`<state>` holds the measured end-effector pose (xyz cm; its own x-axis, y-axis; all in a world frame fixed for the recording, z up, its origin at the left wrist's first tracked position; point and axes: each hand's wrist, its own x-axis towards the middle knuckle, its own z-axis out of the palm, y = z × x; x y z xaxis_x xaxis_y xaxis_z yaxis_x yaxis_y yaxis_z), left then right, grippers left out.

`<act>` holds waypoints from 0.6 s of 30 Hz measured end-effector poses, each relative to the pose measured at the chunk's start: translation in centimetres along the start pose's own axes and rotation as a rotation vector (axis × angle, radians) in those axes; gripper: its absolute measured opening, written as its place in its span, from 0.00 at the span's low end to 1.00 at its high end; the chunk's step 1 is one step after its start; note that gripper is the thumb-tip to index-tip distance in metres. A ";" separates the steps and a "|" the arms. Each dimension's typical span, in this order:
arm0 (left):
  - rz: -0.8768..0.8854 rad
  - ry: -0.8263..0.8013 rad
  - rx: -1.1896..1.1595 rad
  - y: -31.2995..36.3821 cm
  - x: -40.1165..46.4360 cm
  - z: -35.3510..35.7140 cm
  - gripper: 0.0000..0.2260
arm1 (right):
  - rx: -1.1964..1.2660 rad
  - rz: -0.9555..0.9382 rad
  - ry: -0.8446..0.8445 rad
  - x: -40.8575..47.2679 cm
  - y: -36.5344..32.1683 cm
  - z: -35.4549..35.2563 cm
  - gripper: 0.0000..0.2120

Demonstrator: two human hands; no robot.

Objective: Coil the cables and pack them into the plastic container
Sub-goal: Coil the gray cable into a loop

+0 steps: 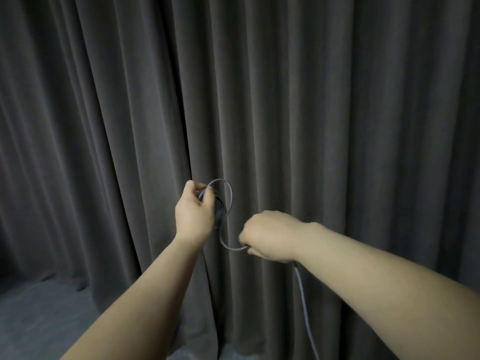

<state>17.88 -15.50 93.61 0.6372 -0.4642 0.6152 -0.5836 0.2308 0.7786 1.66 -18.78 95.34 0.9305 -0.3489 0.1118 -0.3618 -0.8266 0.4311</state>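
Observation:
A grey braided cable [229, 197] is partly wound into a small coil held up in front of the curtain. My left hand [193, 213] grips the coil, with one loose loop arching above its fingers. From the coil the cable curves down and right into my right hand [270, 236], which holds it in a closed fist. Below that fist the free length of cable [305, 310] hangs down past my right forearm and leaves the bottom of the view. The plastic container is not in view.
A dark pleated curtain [285, 87] fills almost the whole view just beyond my hands. A strip of grey floor [44, 315] shows at the lower left.

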 end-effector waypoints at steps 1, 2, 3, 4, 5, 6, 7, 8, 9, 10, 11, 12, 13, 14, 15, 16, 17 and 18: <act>-0.005 -0.007 0.006 -0.1 0.1 0.1 0.07 | -0.032 -0.054 0.107 -0.1 -0.2 -0.3 0.06; -0.016 -0.008 0.009 -0.2 0.2 0.1 0.07 | -0.042 -0.097 0.268 -0.2 -0.2 -0.4 0.07; -0.032 -0.004 0.003 -0.4 0.5 0.0 0.07 | -0.048 -0.139 0.472 -0.3 0.1 -0.2 0.08; -0.051 0.000 -0.014 -0.6 0.8 -0.1 0.08 | -0.059 -0.157 0.693 -0.4 0.6 0.2 0.08; -0.069 0.006 -0.022 -0.8 1.0 -0.3 0.08 | -0.074 -0.144 0.893 -0.4 1.2 0.7 0.09; -0.079 0.010 -0.011 -1.0 1.1 -0.4 0.08 | -0.083 -0.104 1.028 -0.4 2.0 1.0 0.10; -0.081 0.014 0.013 -1.1 1.1 -0.5 0.09 | -0.083 -0.047 1.094 -0.4 2.7 1.1 0.11; -0.080 0.017 0.032 -1.3 1.0 -0.5 0.09 | -0.084 0.025 1.128 -0.2 3.3 1.0 0.12; -0.080 0.021 0.044 -1.4 1.0 -0.5 0.08 | -0.078 0.109 1.152 -0.2 3.8 0.6 0.12; -0.082 0.025 0.051 -1.6 0.9 -0.4 0.08 | -0.033 0.209 1.148 -0.1 4.3 0.4 0.13; -0.083 0.030 0.060 -1.7 0.9 -0.4 0.07 | 0.045 0.332 1.096 0.0 4.7 0.2 0.13; -0.085 0.036 0.064 -1.7 0.9 -0.5 0.06 | 0.130 0.469 0.999 0.0 5.1 0.1 0.14; -0.085 0.042 0.065 -1.8 1.0 -0.5 0.06 | 0.190 0.592 0.869 0.1 5.5 0.5 0.14; -0.083 0.047 0.062 -1.9 1.1 -0.6 0.06 | 0.211 0.689 0.749 0.3 5.8 0.9 0.14; -0.078 0.052 0.061 -1.9 1.2 -0.7 0.06 | 0.204 0.754 0.649 0.3 6.1 1.2 0.14; -0.071 0.056 0.058 -1.8 1.2 -0.7 0.05 | 0.220 0.798 0.574 0.2 6.2 1.5 0.13; -0.064 0.060 0.056 -1.6 1.2 -0.7 0.05 | 0.254 0.832 0.535 0.2 6.2 1.6 0.13; -0.056 0.063 0.050 -1.5 1.2 -0.7 0.05 | 0.325 0.858 0.521 0.4 6.1 1.8 0.13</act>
<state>19.87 -15.84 93.28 0.6987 -0.4204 0.5789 -0.5698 0.1623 0.8056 -0.30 -24.76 96.45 0.2371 -0.7039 0.6696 -0.8369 -0.4980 -0.2271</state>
